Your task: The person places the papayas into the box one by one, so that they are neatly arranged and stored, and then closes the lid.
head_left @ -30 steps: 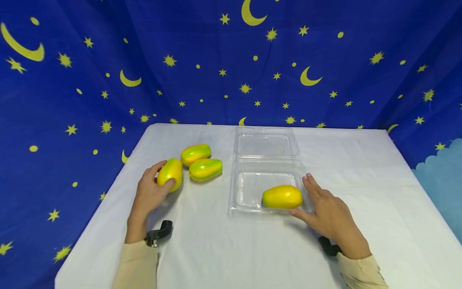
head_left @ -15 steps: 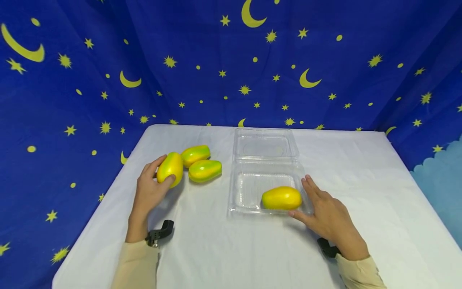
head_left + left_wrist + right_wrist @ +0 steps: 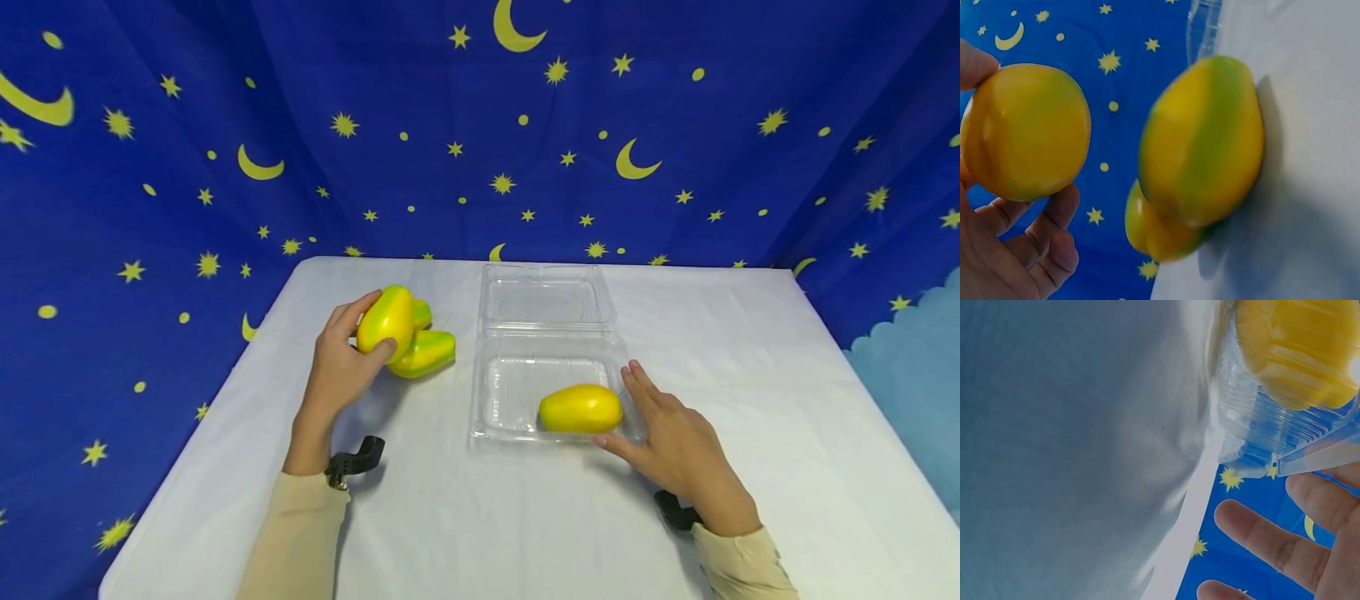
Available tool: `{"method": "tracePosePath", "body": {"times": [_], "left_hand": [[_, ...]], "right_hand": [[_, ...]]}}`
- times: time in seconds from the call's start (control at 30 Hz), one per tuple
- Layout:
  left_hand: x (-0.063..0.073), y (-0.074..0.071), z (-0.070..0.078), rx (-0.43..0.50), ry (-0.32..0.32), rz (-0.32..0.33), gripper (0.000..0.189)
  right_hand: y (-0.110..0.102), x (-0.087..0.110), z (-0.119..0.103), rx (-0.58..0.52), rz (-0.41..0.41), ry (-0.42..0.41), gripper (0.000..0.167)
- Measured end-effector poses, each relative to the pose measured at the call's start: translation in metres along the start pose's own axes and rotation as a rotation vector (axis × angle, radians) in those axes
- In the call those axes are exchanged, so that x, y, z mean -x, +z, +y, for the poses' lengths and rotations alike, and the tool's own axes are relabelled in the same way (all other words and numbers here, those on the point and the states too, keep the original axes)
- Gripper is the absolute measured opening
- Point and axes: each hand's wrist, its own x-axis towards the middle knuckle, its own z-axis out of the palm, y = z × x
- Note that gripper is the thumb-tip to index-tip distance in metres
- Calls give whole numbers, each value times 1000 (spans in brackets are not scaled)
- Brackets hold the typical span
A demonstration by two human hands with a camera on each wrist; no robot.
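Note:
My left hand point(image 3: 339, 371) grips a yellow-green papaya point(image 3: 386, 323) between thumb and fingers, lifted above the table. In the left wrist view, this held papaya point(image 3: 1027, 134) is apart from two others. Those two, a nearer papaya point(image 3: 429, 354) and a farther papaya point(image 3: 423, 313), lie on the cloth, partly hidden behind the held one in the head view. A clear plastic clamshell box point(image 3: 504, 392) stands with its lid folded back; one yellow papaya point(image 3: 581, 408) lies in its front right. My right hand point(image 3: 678, 446) rests at the box's right front corner, fingers mostly straight.
A white cloth covers the table point(image 3: 750, 358). The box's lid point(image 3: 543, 298) lies flat toward the far edge. A blue curtain point(image 3: 420, 75) with yellow moons and stars hangs behind and at both sides.
My left hand has raised the papaya off the cloth and moved right and away from me, in front of the other two. The right hand stays at the box.

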Motion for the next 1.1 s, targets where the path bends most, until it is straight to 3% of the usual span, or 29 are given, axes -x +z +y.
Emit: {"method": "tracePosePath", "body": {"times": [0.3, 0.67, 1.1], "left_hand": [[-10, 11, 10, 103, 83, -73, 68], [-14, 19, 21, 126, 127, -128, 67], [-21, 38, 36, 184, 182, -211, 68]], "right_hand": [[1, 0, 0, -2, 14, 0, 107], [2, 1, 0, 0, 24, -2, 107], [1, 1, 2, 24, 44, -18, 106]]}}
